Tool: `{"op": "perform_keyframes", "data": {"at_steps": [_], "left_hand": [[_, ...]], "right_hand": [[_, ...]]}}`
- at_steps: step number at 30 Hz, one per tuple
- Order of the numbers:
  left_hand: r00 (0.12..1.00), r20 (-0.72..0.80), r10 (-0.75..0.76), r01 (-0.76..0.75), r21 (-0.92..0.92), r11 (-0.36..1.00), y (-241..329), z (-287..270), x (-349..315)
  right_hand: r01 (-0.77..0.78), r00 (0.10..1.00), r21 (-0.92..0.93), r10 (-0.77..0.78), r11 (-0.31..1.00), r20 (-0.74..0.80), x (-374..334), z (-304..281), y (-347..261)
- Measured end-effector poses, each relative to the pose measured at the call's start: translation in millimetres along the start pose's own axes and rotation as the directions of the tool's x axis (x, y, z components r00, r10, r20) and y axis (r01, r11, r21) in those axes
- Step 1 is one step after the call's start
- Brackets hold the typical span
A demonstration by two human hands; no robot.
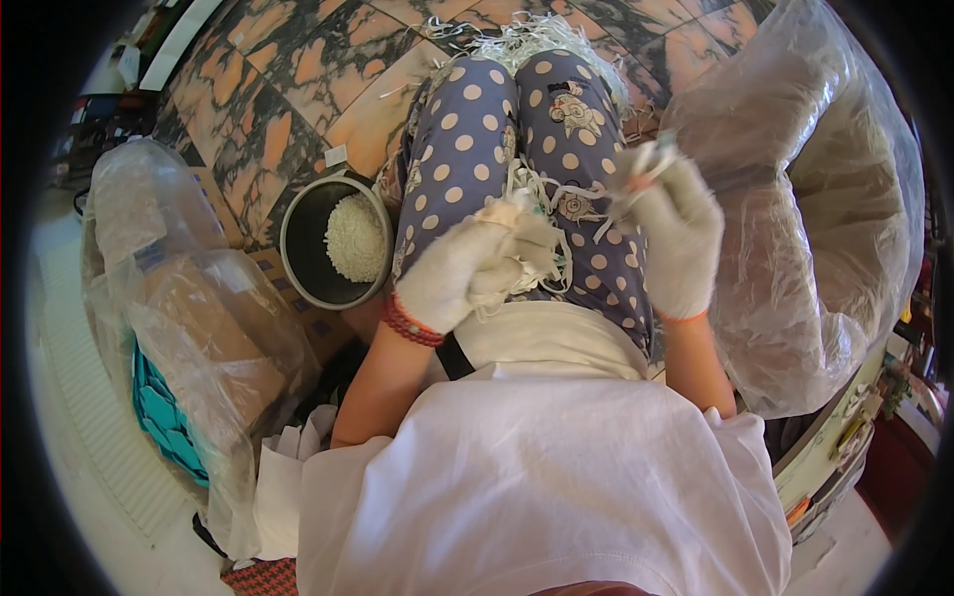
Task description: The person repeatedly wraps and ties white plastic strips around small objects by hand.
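Note:
Both of my hands wear white knitted gloves. My left hand (462, 266), with red bead strands at the wrist, is closed over my lap around a bundle of thin white strips (547, 260). Loops and loose ends of the strips stick out past its fingers. Off to the right, above my right thigh, my right hand (681, 233) is raised with its fingers drawn together. Motion blurs a small whitish piece (651, 167) at those fingertips, so its kind does not show. More white strips (527, 40) lie in a tangled heap beyond my knees.
Left of my legs stands a dark round bucket (289, 214) holding small white pieces (355, 238). A large clear plastic bag (740, 119) gapes on the right. Further left, another plastic bag (139, 214) covers cardboard, near turquoise items (164, 417). The floor (298, 74) is patterned tile.

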State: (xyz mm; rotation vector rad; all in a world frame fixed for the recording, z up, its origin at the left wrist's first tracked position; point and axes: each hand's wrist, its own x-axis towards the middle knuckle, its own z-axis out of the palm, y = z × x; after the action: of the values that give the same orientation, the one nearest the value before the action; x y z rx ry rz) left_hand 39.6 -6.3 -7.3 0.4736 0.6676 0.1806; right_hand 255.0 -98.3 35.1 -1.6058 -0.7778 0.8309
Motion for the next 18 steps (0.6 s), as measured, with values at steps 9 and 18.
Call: {"op": "perform_keyframes", "data": {"at_steps": [9,18], "left_hand": [[0.997,-0.051,-0.051,0.067,0.376,0.924,-3.5,13.6,12.2],[0.997,-0.029,-0.069,0.072,0.607,0.791,3.5,17.0,-8.3]], "right_hand": [[0.502,0.857,-0.393,-0.384,0.771,0.342,-19.1,0.6,1.2],[0.480,0.847,-0.568,-0.184,0.669,0.499,-21.1,0.7,20.7]]}}
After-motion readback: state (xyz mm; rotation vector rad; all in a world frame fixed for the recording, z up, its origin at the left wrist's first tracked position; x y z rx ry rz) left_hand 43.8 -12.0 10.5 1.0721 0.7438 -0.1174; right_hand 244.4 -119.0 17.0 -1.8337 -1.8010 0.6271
